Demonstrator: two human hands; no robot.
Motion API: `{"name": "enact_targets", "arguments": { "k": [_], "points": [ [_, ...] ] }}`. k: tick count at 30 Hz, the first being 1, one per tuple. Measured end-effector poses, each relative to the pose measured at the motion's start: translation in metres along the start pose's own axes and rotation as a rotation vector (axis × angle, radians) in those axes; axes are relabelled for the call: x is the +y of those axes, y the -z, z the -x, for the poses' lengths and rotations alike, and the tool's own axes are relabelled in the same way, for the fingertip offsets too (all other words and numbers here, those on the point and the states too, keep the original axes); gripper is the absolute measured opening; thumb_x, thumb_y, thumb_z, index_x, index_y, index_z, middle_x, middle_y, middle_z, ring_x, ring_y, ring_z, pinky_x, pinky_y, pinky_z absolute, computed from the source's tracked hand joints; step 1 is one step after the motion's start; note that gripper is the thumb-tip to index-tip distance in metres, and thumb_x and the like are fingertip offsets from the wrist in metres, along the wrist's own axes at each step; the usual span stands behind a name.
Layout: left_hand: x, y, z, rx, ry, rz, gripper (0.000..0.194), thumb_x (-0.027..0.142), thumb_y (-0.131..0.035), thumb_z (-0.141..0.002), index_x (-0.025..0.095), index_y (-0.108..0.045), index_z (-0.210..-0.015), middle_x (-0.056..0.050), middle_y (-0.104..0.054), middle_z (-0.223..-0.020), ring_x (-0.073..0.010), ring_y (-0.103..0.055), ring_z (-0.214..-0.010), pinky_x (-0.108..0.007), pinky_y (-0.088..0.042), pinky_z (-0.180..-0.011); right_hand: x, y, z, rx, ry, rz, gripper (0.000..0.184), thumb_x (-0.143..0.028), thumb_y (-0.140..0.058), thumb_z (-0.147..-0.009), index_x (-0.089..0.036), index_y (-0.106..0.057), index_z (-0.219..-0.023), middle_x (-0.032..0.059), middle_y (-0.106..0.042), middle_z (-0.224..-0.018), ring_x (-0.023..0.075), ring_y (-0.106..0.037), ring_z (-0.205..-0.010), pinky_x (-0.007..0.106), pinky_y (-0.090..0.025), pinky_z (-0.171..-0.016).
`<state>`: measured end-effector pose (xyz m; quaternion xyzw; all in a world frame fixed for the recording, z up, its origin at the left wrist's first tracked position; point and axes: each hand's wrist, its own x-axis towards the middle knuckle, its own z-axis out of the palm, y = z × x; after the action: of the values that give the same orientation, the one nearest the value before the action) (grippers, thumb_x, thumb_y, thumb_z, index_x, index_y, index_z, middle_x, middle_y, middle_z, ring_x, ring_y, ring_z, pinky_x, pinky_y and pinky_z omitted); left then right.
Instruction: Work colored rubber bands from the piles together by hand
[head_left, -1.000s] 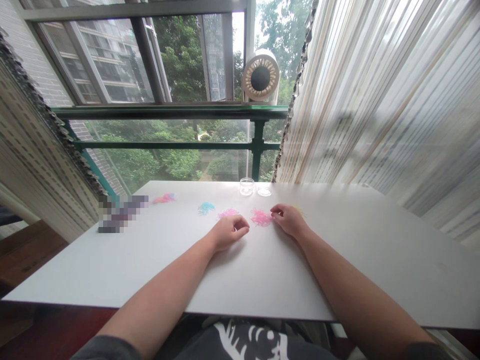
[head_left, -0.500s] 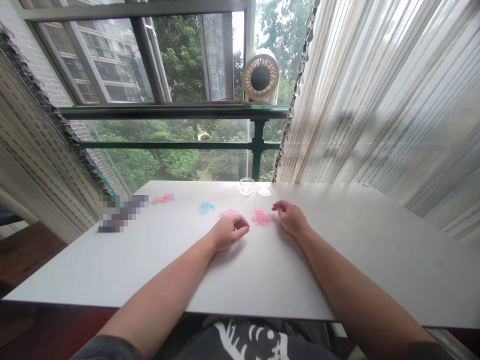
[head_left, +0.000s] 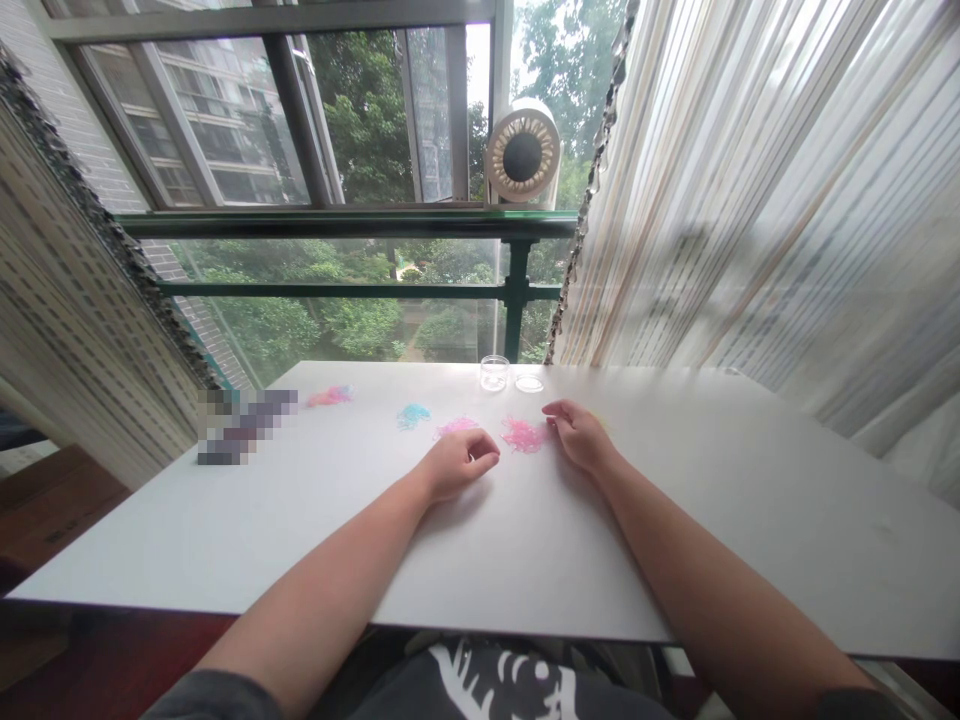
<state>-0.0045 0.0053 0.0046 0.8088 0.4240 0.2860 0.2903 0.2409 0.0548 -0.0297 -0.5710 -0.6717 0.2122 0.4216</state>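
Observation:
My left hand (head_left: 457,465) rests on the white table, its fingers curled round toward the thumb. Whether anything small lies in that curl is hidden. A pile of pink bits (head_left: 456,428), looking like tiny rubber bands, is just behind it and partly covered. To its right lies a red-pink pile (head_left: 523,434) of similar bits. My right hand (head_left: 576,430) is at the right edge of this pile, its fingers reaching left and the thumb a little apart; I see nothing held. Beyond the right hand, a bit of a yellow pile (head_left: 602,424) shows.
At the table's far edge stand a clear round jar (head_left: 494,374) and a clear lid (head_left: 529,383). A blue pile (head_left: 413,416) and a mixed pink pile (head_left: 331,395) lie to the left, beside a blurred-out object (head_left: 247,428). A round fan (head_left: 523,155) is by the window.
My right hand has shifted slightly, and its fingers are a little more stretched out over the edge of the red-pink pile. My left hand has stayed put.

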Motion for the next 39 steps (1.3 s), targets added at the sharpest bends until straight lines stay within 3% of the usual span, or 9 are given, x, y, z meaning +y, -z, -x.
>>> {"name": "enact_targets", "arguments": {
  "k": [6, 10, 14, 17, 21, 27, 29, 33, 39],
  "points": [
    [0.001, -0.001, 0.000, 0.016, -0.003, 0.001, 0.018, 0.031, -0.052, -0.076, 0.017, -0.063, -0.079, -0.002, -0.063, -0.073, -0.0125, -0.054, -0.065, -0.023, -0.043, -0.060, 0.004, -0.006, 0.000, -0.066, 0.027, -0.115, 0.029, -0.016, -0.042, -0.078, -0.021, -0.057, -0.102, 0.0057, -0.063, -0.107, 0.0177, -0.062, -0.094, 0.034, -0.045, -0.086],
    [0.002, 0.000, 0.001, 0.021, 0.001, 0.001, 0.018, 0.031, -0.052, -0.076, 0.017, -0.063, -0.080, -0.002, -0.063, -0.074, -0.0127, -0.055, -0.066, -0.023, -0.043, -0.060, 0.004, -0.005, -0.001, -0.015, 0.008, -0.193, 0.030, -0.016, -0.041, -0.076, -0.019, -0.055, -0.101, 0.0078, -0.062, -0.108, 0.0175, -0.062, -0.093, 0.032, -0.048, -0.080],
    [0.001, 0.000, 0.001, 0.011, 0.005, 0.016, 0.018, 0.030, -0.052, -0.075, 0.017, -0.063, -0.080, -0.002, -0.064, -0.075, -0.0130, -0.056, -0.067, -0.023, -0.044, -0.061, -0.005, 0.003, 0.000, 0.112, 0.031, -0.146, 0.025, -0.018, -0.042, -0.072, -0.017, -0.058, -0.091, 0.0064, -0.065, -0.094, 0.0175, -0.061, -0.084, 0.031, -0.048, -0.074],
    [-0.003, -0.001, -0.001, 0.004, -0.010, 0.033, 0.017, 0.022, -0.050, -0.073, 0.016, -0.064, -0.082, -0.002, -0.064, -0.075, -0.0132, -0.056, -0.069, -0.024, -0.045, -0.064, -0.018, 0.009, 0.007, 0.120, 0.054, -0.127, 0.019, -0.017, -0.041, -0.067, -0.017, -0.058, -0.076, 0.0032, -0.063, -0.074, 0.0158, -0.060, -0.067, 0.026, -0.045, -0.062],
    [-0.011, -0.004, -0.005, -0.009, -0.037, 0.089, 0.023, 0.006, -0.039, -0.065, 0.015, -0.060, -0.068, -0.002, -0.065, -0.072, -0.0131, -0.057, -0.071, -0.025, -0.046, -0.069, -0.034, 0.011, 0.019, -0.070, 0.097, -0.039, 0.015, -0.015, -0.039, -0.063, -0.018, -0.053, -0.059, -0.0031, -0.049, -0.047, 0.0113, -0.045, -0.046, 0.023, -0.034, -0.048],
    [-0.022, 0.000, -0.008, 0.096, -0.137, 0.124, 0.020, 0.001, -0.036, -0.058, 0.016, -0.048, -0.054, -0.002, -0.063, -0.069, -0.0131, -0.059, -0.072, -0.025, -0.046, -0.071, -0.050, -0.002, 0.036, -0.534, 0.123, -0.065, 0.011, -0.014, -0.037, -0.060, -0.018, -0.047, -0.056, -0.0036, -0.048, -0.048, 0.0098, -0.042, -0.046, 0.021, -0.030, -0.047],
    [-0.025, 0.006, -0.007, 0.159, -0.149, 0.107, 0.019, 0.000, -0.038, -0.059, 0.016, -0.044, -0.053, -0.002, -0.062, -0.070, -0.0131, -0.059, -0.073, -0.025, -0.046, -0.070, -0.051, -0.007, 0.040, -0.654, 0.076, -0.065, 0.012, -0.014, -0.038, -0.062, -0.018, -0.049, -0.061, -0.0045, -0.048, -0.047, 0.0093, -0.040, -0.044, 0.020, -0.028, -0.044],
    [-0.039, 0.031, -0.008, 0.303, -0.031, -0.017, 0.018, 0.000, -0.041, -0.062, 0.016, -0.048, -0.059, -0.003, -0.065, -0.076, -0.0130, -0.062, -0.077, -0.023, -0.048, -0.069, -0.048, -0.011, 0.042, -0.709, 0.008, -0.076, 0.011, -0.016, -0.039, -0.066, -0.019, -0.049, -0.069, -0.0057, -0.045, -0.045, 0.0090, -0.039, -0.042, 0.020, -0.026, -0.042],
    [-0.083, 0.099, 0.006, 0.550, 0.287, -0.299, 0.017, 0.013, -0.049, -0.072, 0.018, -0.063, -0.082, -0.006, -0.065, -0.098, -0.0181, -0.059, -0.096, -0.030, -0.044, -0.089, -0.044, -0.014, 0.040, -0.727, -0.025, -0.078, 0.009, -0.019, -0.041, -0.070, -0.019, -0.050, -0.070, -0.0059, -0.042, -0.043, 0.0093, -0.037, -0.042, 0.019, -0.024, -0.041]
  ]
}}
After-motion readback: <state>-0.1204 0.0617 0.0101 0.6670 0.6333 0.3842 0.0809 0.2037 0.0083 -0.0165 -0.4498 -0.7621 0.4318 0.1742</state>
